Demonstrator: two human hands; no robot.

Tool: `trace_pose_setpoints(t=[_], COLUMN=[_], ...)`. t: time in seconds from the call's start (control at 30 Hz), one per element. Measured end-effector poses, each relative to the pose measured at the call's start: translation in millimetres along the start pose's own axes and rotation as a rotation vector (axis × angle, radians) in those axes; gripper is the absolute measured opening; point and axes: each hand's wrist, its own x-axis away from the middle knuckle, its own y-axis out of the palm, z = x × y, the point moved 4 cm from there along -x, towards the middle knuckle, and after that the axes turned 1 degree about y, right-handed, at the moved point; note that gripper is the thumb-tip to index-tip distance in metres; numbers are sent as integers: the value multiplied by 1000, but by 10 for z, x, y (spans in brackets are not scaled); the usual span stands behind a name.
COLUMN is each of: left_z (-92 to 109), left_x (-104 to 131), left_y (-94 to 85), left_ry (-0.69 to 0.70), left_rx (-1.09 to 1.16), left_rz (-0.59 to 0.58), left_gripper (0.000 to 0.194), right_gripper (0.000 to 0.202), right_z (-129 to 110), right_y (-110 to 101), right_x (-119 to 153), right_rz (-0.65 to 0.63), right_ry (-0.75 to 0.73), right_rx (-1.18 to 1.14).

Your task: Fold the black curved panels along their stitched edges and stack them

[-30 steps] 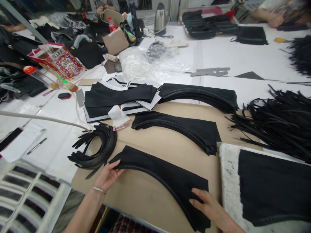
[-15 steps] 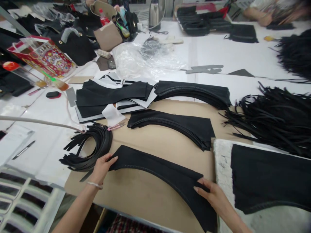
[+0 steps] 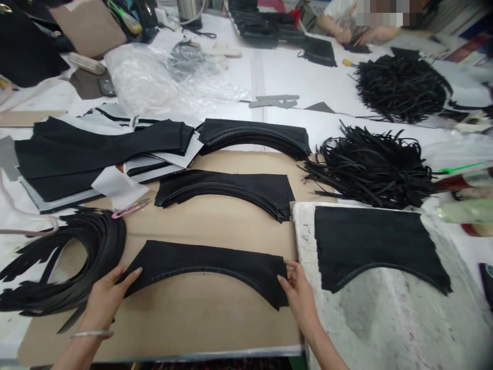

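A black curved fabric panel (image 3: 215,262) with a stitched inner edge stretches between my hands, low over the tan board (image 3: 185,329). My left hand (image 3: 110,293) pinches its left end, thumb on top. At the right end, my right hand (image 3: 296,293) grips the panel between thumb and fingers. Behind it lies a stack of similar curved panels (image 3: 227,190), and a further stack (image 3: 254,133) sits beyond that. A coil of black strips (image 3: 111,241) rests beside my left hand. To the right, another black panel (image 3: 373,241) lies on a whitish slab (image 3: 385,324).
Fanned black pieces (image 3: 92,144) lie at the left, with pink-handled snips (image 3: 131,208) in front. Heaps of black strips (image 3: 377,169) spread at the right. Clear plastic (image 3: 154,77) covers part of the white table further back. Another person's hands (image 3: 354,36) are at the far side.
My view has swung to the right, bringing the whole slab and its panel into sight. Both hands still hold the panel, which now lies more level across the board.
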Motion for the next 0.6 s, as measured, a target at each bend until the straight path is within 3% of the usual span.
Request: trace_pose_setpoints(t=[0.1,0.2,0.33,0.6], left_z=[-2,45,133,92], left_x=[46,87,72,63], left_y=[33,80,122,88], left_ry=[-68,-104,10,78], left_rx=[37,89,219,190], left_rz=[-80,-83,-84,-4], left_gripper=[44,44,33,24], right_gripper=[36,37,44,65], right_z=[29,62,102,303], right_y=[3,15,28,69], right_x=[4,-2,-14,-30], right_rz=[1,-9,4,21], right_ry=[1,6,10,43], right_rx=[7,25,85,147])
